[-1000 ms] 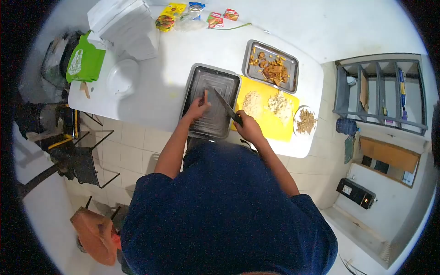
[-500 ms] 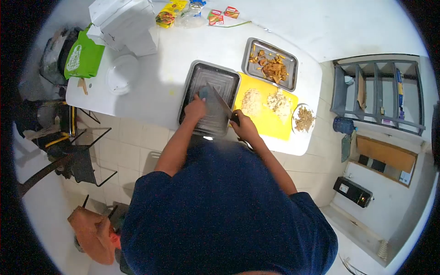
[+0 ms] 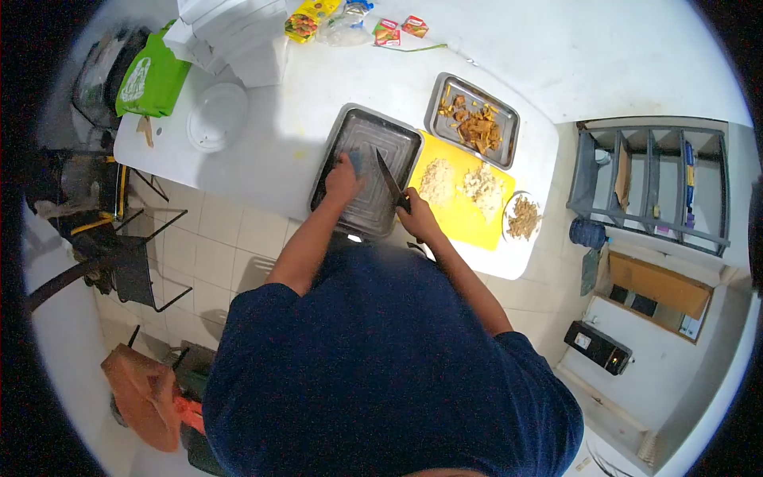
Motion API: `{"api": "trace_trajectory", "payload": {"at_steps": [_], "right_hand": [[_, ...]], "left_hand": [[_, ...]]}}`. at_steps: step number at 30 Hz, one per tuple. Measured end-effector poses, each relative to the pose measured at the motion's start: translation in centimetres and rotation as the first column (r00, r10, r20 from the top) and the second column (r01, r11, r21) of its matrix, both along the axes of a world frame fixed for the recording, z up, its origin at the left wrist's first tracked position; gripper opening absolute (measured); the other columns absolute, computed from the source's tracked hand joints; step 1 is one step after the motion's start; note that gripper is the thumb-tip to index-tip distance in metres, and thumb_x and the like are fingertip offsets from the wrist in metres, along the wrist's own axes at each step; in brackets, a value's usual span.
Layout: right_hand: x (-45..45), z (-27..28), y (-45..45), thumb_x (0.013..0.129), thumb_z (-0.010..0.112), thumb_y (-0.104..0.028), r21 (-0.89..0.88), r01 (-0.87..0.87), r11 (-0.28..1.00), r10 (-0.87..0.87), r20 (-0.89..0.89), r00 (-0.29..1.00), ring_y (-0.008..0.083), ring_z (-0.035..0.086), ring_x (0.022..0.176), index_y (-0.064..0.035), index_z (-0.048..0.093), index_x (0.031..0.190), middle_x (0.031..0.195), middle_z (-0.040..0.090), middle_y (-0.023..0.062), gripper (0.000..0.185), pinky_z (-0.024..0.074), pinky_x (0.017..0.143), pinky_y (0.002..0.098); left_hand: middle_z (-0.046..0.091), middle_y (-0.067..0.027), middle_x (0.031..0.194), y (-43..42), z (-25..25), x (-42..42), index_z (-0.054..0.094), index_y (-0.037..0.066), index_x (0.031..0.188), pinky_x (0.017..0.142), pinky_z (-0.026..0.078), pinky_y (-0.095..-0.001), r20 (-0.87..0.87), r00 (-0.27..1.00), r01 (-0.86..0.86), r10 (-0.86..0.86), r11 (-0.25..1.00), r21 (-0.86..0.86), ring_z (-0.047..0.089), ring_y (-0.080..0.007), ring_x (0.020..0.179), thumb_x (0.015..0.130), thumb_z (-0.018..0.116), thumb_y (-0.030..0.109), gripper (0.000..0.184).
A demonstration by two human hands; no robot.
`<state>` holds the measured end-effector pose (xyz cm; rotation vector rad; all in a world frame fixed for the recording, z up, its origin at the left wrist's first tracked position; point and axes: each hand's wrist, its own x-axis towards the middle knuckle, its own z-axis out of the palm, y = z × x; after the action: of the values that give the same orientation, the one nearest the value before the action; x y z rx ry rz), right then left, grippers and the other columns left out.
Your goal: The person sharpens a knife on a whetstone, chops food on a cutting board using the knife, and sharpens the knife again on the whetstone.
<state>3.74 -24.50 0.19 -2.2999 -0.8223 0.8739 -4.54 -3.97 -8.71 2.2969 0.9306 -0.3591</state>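
Observation:
My left hand (image 3: pixel 343 181) is over the dark metal baking tray (image 3: pixel 319 163), its fingers closed at a small blue-grey, pad-like thing (image 3: pixel 355 160) whose kind I cannot make out. In my right hand (image 3: pixel 418 218) is a knife (image 3: pixel 389 177) with a dark handle. Its blade slants over the tray's right half, tip pointing up and left, apart from my left fingers. Right of the tray lies a yellow cutting board (image 3: pixel 465 222), bearing a pale chopped heap (image 3: pixel 436 182) and another chopped heap (image 3: pixel 482 188).
A second metal tray (image 3: pixel 515 127) holds browned food pieces (image 3: pixel 481 131). A small plate of brown bits (image 3: pixel 523 217) stands near the table's right end. Farther left are a white plate (image 3: pixel 216 119), a green bag (image 3: pixel 153 83) and a white box (image 3: pixel 238 40). Food packets (image 3: pixel 311 19) lie at the back.
The view has shifted a little. The knife's tip has moved slightly right, away from the blue-grey thing. Both hands keep their holds.

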Motion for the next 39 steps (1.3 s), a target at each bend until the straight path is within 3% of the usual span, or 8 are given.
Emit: {"api": "trace_trajectory", "payload": {"at_steps": [4,5,10,17,22,34,37,39], "right_hand": [[0.6,2.5,1.0,0.085,0.058,-0.018,0.031,0.174,0.984,-0.159,-0.277,0.948,0.0190,0.056,0.050,-0.0025,0.044,0.108,0.067,0.057,0.0110,0.031,0.0458,0.045,0.0326],[0.8,2.1,0.9,0.086,0.056,-0.020,-0.003,0.215,0.977,-0.202,-0.349,0.915,0.0183,0.055,0.050,-0.0027,0.044,0.107,0.067,0.055,0.0108,0.030,0.0453,0.042,0.0326],[2.5,-0.5,0.5,0.091,0.050,-0.029,0.003,0.241,0.971,-0.205,-0.515,0.832,0.0176,0.052,0.049,-0.0031,0.047,0.102,0.065,0.051,0.0092,0.029,0.0451,0.043,0.0314],[2.9,-0.1,2.5,0.091,0.050,-0.043,-0.001,0.045,0.999,-0.045,-0.077,0.996,0.0153,0.052,0.053,0.0001,0.059,0.080,0.061,0.055,0.0070,0.045,0.0409,0.050,0.0312],[1.8,1.5,3.3,0.087,0.055,-0.049,-0.119,0.106,0.987,-0.149,-0.443,0.884,0.0136,0.049,0.049,0.0007,0.061,0.071,0.053,0.049,0.0027,0.052,0.0387,0.047,0.0312],[0.1,2.8,3.6,0.090,0.048,-0.023,-0.179,-0.172,0.969,0.237,0.463,0.854,0.0406,0.061,0.074,-0.0015,0.054,0.093,0.074,0.061,0.0224,0.022,0.0475,0.065,0.0498],[0.6,6.5,3.1,0.089,0.053,-0.026,-0.139,-0.192,0.972,0.221,0.234,0.947,0.0345,0.062,0.065,0.0005,0.054,0.091,0.058,0.053,0.0165,0.026,0.0477,0.059,0.0440],[2.5,6.5,2.8,0.089,0.055,-0.031,-0.120,-0.154,0.981,0.161,0.052,0.986,0.0291,0.059,0.057,0.0007,0.055,0.093,0.054,0.050,0.0140,0.031,0.0461,0.055,0.0408]], "left_hand": [[0.055,-0.0275,0.112,-0.1,-5.4,-0.1,0.025,-0.009,0.133,0.076,0.052,-0.0412,0.414,0.899,-0.110,0.144,0.988,-0.105,0.060,-0.0320,0.101,0.081,0.058,0.045,0.082],[0.054,-0.0261,0.112,0.0,-6.2,-0.3,0.027,-0.008,0.133,0.076,0.052,-0.0410,0.356,0.892,-0.128,0.279,0.910,-0.393,0.060,-0.0304,0.100,0.082,0.056,0.043,0.078],[0.059,-0.0136,0.082,-0.6,0.1,-1.0,0.046,0.003,0.117,0.059,0.054,-0.0395,-0.183,0.706,-0.109,0.685,-0.150,-0.983,0.062,-0.0255,0.070,0.089,0.045,0.034,0.042],[0.060,-0.0068,0.084,-0.6,0.5,0.0,0.056,0.009,0.103,0.060,0.048,-0.0377,-0.128,0.773,-0.216,0.621,0.068,-0.974,0.058,-0.0210,0.072,0.091,0.030,0.039,0.042],[0.059,-0.0067,0.080,0.6,4.6,0.2,0.057,0.010,0.101,0.056,0.046,-0.0339,-0.170,0.790,-0.211,0.589,0.000,-0.978,0.057,-0.0195,0.065,0.092,0.028,0.038,0.041],[0.056,-0.0105,0.098,-0.4,1.6,2.4,0.051,0.012,0.109,0.065,0.045,-0.0413,-0.138,0.734,-0.299,0.665,0.134,-0.945,0.054,-0.0244,0.088,0.092,0.024,0.054,0.053],[0.057,-0.0107,0.102,-0.1,3.0,2.0,0.050,0.013,0.110,0.071,0.045,-0.0446,-0.153,0.701,-0.319,0.696,0.115,-0.941,0.053,-0.0248,0.092,0.088,0.018,0.068,0.068],[0.057,-0.0076,0.082,0.4,6.4,2.2,0.051,0.011,0.105,0.046,0.040,-0.0336,-0.137,0.687,-0.277,0.714,0.084,-0.957,0.053,-0.0198,0.066,0.085,0.015,0.073,0.075]]}}
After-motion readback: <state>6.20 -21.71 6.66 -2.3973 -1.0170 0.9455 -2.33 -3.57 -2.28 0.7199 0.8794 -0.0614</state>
